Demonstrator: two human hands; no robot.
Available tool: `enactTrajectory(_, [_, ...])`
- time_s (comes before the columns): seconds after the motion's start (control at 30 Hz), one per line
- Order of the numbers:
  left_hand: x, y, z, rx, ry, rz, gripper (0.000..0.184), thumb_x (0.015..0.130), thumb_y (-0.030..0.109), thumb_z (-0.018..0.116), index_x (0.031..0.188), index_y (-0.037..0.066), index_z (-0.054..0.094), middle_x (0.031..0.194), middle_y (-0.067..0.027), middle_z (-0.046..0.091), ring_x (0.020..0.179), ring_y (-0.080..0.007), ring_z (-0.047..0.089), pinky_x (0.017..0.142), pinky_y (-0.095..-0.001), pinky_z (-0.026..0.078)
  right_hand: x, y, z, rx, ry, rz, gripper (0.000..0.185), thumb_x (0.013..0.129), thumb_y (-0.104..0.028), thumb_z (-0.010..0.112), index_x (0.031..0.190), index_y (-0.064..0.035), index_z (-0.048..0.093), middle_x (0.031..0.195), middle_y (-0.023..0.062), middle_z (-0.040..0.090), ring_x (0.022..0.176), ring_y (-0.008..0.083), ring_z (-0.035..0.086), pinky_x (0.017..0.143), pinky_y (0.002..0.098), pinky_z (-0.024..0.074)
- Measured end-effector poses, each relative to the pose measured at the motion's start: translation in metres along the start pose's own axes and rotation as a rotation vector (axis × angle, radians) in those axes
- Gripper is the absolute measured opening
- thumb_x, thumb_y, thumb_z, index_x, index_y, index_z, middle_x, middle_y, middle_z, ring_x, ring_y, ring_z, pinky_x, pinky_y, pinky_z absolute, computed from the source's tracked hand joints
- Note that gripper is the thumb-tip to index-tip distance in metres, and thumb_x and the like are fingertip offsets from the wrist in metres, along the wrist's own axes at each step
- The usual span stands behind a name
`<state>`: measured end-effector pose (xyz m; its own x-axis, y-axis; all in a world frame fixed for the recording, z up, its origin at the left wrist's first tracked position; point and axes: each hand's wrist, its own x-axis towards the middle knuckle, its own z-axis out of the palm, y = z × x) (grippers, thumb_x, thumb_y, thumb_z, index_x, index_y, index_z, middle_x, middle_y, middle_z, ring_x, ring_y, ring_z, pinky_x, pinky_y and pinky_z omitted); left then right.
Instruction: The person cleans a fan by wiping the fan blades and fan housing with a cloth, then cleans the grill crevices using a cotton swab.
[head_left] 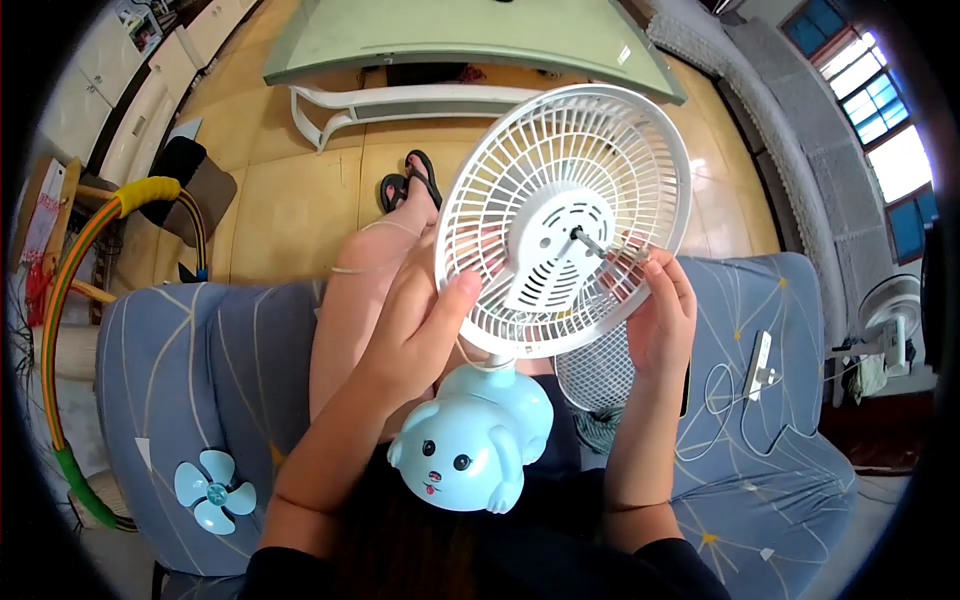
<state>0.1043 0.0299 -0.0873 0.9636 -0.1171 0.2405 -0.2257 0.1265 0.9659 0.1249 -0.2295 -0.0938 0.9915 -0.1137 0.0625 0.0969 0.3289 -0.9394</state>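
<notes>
A small table fan with a light blue dog-shaped base [455, 450] stands in my lap. Its front is off, so the white rear grille [480, 160] and white motor housing [545, 275] show. My left hand [415, 325] grips the grille's left rim, thumb in front and fingers behind it. From the housing's middle a thin grey motor shaft [592, 243] sticks out. The fingertips of my right hand [660, 310] are pinched at its outer end; any small piece between them is hidden. The light blue fan blade [215, 492] lies on the sofa to my left.
I sit on a blue patterned sofa [260, 370]. A white mesh grille [595, 375] lies beside my right thigh. On the right are a power strip [760, 365] with cords and another fan [890, 310]. A striped hoop [50, 370] stands left; a glass-topped table [450, 40] is ahead.
</notes>
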Motion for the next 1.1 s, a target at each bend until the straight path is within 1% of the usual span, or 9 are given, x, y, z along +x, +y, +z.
enactTrajectory(0.1, [0.01,0.027,0.008,-0.089,0.03,-0.004,0.036,0.104,0.015,0.042,0.134,-0.005,0.047,0.123,-0.0118,0.059,0.111,-0.0157,0.054,0.099,-0.0281,0.041,0.008,-0.019,0.005,-0.002,-0.035,-0.077,0.018,0.098,-0.011,0.054,0.108,0.003,0.058,0.108,0.0153,0.066,0.099,0.0226,0.066,0.088,0.037,0.0544])
enactTrajectory(0.13, [0.013,0.033,0.008,-0.031,0.038,-0.003,0.041,0.106,0.023,0.037,0.134,-0.005,0.046,0.122,-0.0122,0.06,0.111,-0.0163,0.056,0.101,-0.0303,0.042,0.01,-0.025,0.006,0.0,-0.048,-0.093,0.016,0.097,-0.009,0.056,0.107,0.0028,0.059,0.107,0.0143,0.066,0.099,0.0223,0.066,0.087,0.0363,0.0538])
enactTrajectory(0.27, [0.027,0.03,0.015,-0.181,0.151,0.107,0.035,0.107,0.02,0.035,0.127,-0.004,0.05,0.105,-0.0097,0.064,0.094,-0.0117,0.058,0.086,-0.0254,0.046,0.016,-0.04,0.01,-0.059,-0.063,-0.149,0.015,0.097,-0.009,0.058,0.105,0.0032,0.06,0.105,0.0119,0.066,0.097,0.0196,0.065,0.087,0.0338,0.0524])
enactTrajectory(0.5, [0.025,0.031,0.028,-0.138,0.247,0.127,0.037,0.108,0.023,0.036,0.12,-0.006,0.055,0.101,-0.0098,0.065,0.09,-0.0122,0.058,0.083,-0.0247,0.046,0.016,-0.043,0.009,-0.093,-0.066,-0.189,0.014,0.096,-0.009,0.058,0.103,0.0023,0.059,0.104,0.0111,0.066,0.095,0.0177,0.065,0.087,0.0317,0.0516])
enactTrajectory(0.7, [0.02,0.019,0.031,0.139,0.33,0.255,0.035,0.106,0.023,0.04,0.116,-0.007,0.056,0.093,-0.0129,0.068,0.084,-0.0153,0.063,0.077,-0.0276,0.05,0.01,-0.028,0.001,-0.1,-0.018,-0.205,0.012,0.094,-0.009,0.058,0.101,0.0005,0.058,0.101,0.0102,0.065,0.093,0.0167,0.063,0.085,0.0302,0.0496])
enactTrajectory(0.73, [0.016,0.025,0.034,0.209,0.345,0.197,0.04,0.107,0.025,0.037,0.113,-0.007,0.06,0.099,-0.0117,0.068,0.089,-0.0146,0.062,0.081,-0.0287,0.048,0.008,-0.029,0.004,-0.094,-0.01,-0.2,0.012,0.093,-0.008,0.06,0.101,0.0009,0.058,0.1,0.009,0.064,0.091,0.0156,0.062,0.085,0.0289,0.0482])
enactTrajectory(0.87, [0.015,0.023,0.037,0.285,0.364,0.248,0.032,0.105,0.019,0.043,0.111,-0.008,0.06,0.096,-0.0119,0.069,0.085,-0.014,0.063,0.078,-0.029,0.049,0.005,-0.032,0.005,-0.096,-0.005,-0.202,0.012,0.092,-0.007,0.062,0.1,0.0008,0.06,0.099,0.0068,0.064,0.092,0.0133,0.06,0.086,0.0265,0.0453])
enactTrajectory(0.97, [0.015,0.017,0.037,0.286,0.387,0.245,0.027,0.103,0.015,0.047,0.111,-0.008,0.06,0.096,-0.0117,0.07,0.085,-0.0138,0.063,0.078,-0.0286,0.049,0.004,-0.032,-0.002,-0.142,-0.014,-0.187,0.009,0.092,-0.006,0.061,0.099,0.0003,0.06,0.1,0.0059,0.064,0.097,0.0126,0.058,0.089,0.0259,0.0434])
enactTrajectory(1.1, [0.013,0.014,0.036,0.292,0.395,0.227,0.027,0.103,0.013,0.048,0.112,-0.008,0.06,0.097,-0.0119,0.07,0.087,-0.0132,0.063,0.08,-0.0283,0.049,0.002,-0.034,-0.005,-0.269,0.057,-0.276,0.006,0.091,-0.004,0.061,0.095,-0.0007,0.061,0.118,0.0119,0.06,0.112,0.018,0.056,0.097,0.0302,0.041])
